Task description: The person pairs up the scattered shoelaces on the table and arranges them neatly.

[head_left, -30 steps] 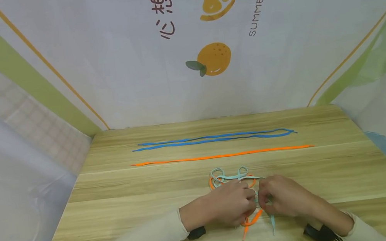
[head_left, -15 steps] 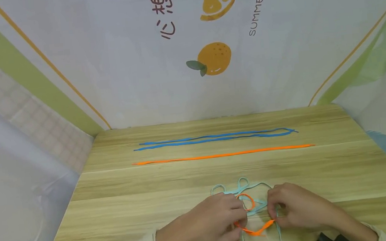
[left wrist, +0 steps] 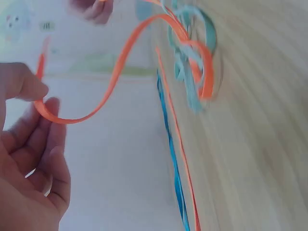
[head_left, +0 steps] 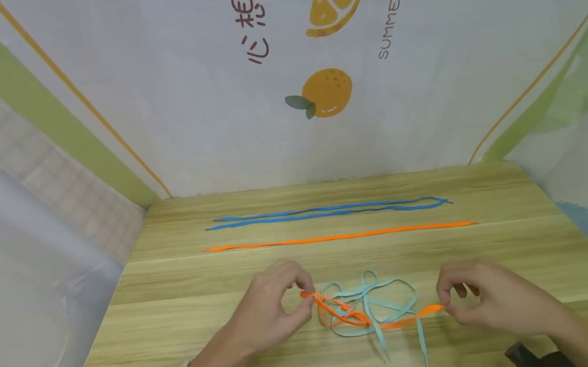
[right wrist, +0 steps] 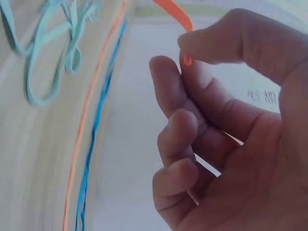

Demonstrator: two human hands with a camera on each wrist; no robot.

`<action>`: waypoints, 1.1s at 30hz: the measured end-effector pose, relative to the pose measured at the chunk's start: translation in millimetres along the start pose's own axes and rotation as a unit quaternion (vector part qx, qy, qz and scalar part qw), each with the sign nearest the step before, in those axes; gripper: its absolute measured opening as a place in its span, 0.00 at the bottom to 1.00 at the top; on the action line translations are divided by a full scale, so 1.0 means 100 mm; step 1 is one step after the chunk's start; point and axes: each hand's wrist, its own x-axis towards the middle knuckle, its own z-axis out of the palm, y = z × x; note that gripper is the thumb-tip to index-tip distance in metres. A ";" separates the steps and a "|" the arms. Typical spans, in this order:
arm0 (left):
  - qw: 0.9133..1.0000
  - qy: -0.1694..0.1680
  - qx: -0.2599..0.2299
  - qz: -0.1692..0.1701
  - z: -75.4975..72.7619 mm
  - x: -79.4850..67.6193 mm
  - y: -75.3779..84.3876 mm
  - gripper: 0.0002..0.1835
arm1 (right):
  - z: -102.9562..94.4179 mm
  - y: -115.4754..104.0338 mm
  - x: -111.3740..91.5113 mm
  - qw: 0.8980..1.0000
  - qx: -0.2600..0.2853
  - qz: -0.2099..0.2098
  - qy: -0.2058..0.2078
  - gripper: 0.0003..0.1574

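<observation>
An orange shoelace (head_left: 431, 310) stretches between both hands, with a bunched, looped stretch over the mint-green shoelace (head_left: 421, 336). My left hand (head_left: 269, 310) pinches it near one end between thumb and forefinger, and the tip sticks up past the thumb in the left wrist view. The other end is pinched by my right hand (head_left: 496, 297), its short tip (right wrist: 187, 60) showing under the thumb. The mint-green lace lies in loose loops on the table, both its ends pointing toward me. Where the two laces cross, I cannot tell whether they are knotted.
Farther back on the wooden table (head_left: 179, 313) lies a second orange shoelace (head_left: 342, 237), stretched straight from side to side. Behind it run two blue shoelace strands (head_left: 323, 215), meeting at the right. A white printed cloth (head_left: 214, 126) rises at the table's back edge.
The hands have moved apart, the left to the left and the right to the right, pulling the orange lace out sideways. The mint-green loops now lie uncovered between them.
</observation>
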 end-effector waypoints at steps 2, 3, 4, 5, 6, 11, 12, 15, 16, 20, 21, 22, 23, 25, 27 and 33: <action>0.999 0.023 -0.008 -0.029 -0.10 -0.04 -0.04 0.14 | -0.06 0.03 -0.04 1.000 -0.005 0.002 0.014 0.39; 0.999 0.034 -0.010 -0.039 -0.15 -0.06 -0.06 0.15 | -0.08 0.05 -0.06 1.000 -0.009 0.002 0.021 0.38; 0.998 0.045 -0.009 -0.045 -0.19 -0.09 -0.09 0.16 | -0.11 0.07 -0.08 1.000 -0.009 0.004 0.026 0.38; 0.997 0.055 -0.009 -0.049 -0.24 -0.11 -0.11 0.16 | -0.13 0.09 -0.11 1.000 -0.009 0.009 0.028 0.37; 0.997 0.062 -0.009 -0.052 -0.28 -0.14 -0.13 0.17 | -0.15 0.11 -0.13 0.999 -0.010 0.012 0.031 0.36; 0.992 0.085 0.000 -0.090 -0.49 -0.30 -0.20 0.18 | -0.22 0.20 -0.24 0.999 -0.006 0.026 0.037 0.34; 0.991 0.088 0.004 -0.103 -0.53 -0.34 -0.21 0.18 | -0.23 0.21 -0.27 0.999 -0.006 0.026 0.038 0.33; 0.984 0.099 0.016 -0.147 -0.67 -0.44 -0.21 0.17 | -0.28 0.23 -0.34 0.999 -0.012 0.026 0.044 0.34; 0.981 0.102 0.021 -0.165 -0.72 -0.48 -0.20 0.16 | -0.29 0.23 -0.37 0.998 -0.017 0.031 0.047 0.34; 0.969 0.121 0.034 -0.211 -0.91 -0.61 -0.19 0.13 | -0.37 0.22 -0.48 0.996 -0.037 0.044 0.064 0.37; 0.967 0.128 0.034 -0.218 -0.96 -0.65 -0.19 0.12 | -0.39 0.22 -0.51 0.996 -0.042 0.045 0.069 0.38; 0.965 0.134 0.037 -0.222 -1.01 -0.68 -0.19 0.12 | -0.41 0.22 -0.55 0.995 -0.044 0.047 0.072 0.38; 0.963 0.142 0.036 -0.225 -1.05 -0.71 -0.19 0.12 | -0.43 0.23 -0.58 0.995 -0.045 0.046 0.076 0.38; 0.959 0.156 0.039 -0.233 -1.12 -0.78 -0.19 0.12 | -0.48 0.25 -0.66 0.994 -0.047 0.047 0.085 0.40; 0.954 0.170 0.043 -0.243 -1.18 -0.84 -0.21 0.12 | -0.52 0.28 -0.73 0.993 -0.048 0.057 0.090 0.40; 0.937 0.195 0.069 -0.282 -1.29 -1.00 -0.29 0.11 | -0.61 0.35 -0.92 0.983 -0.056 0.124 0.123 0.37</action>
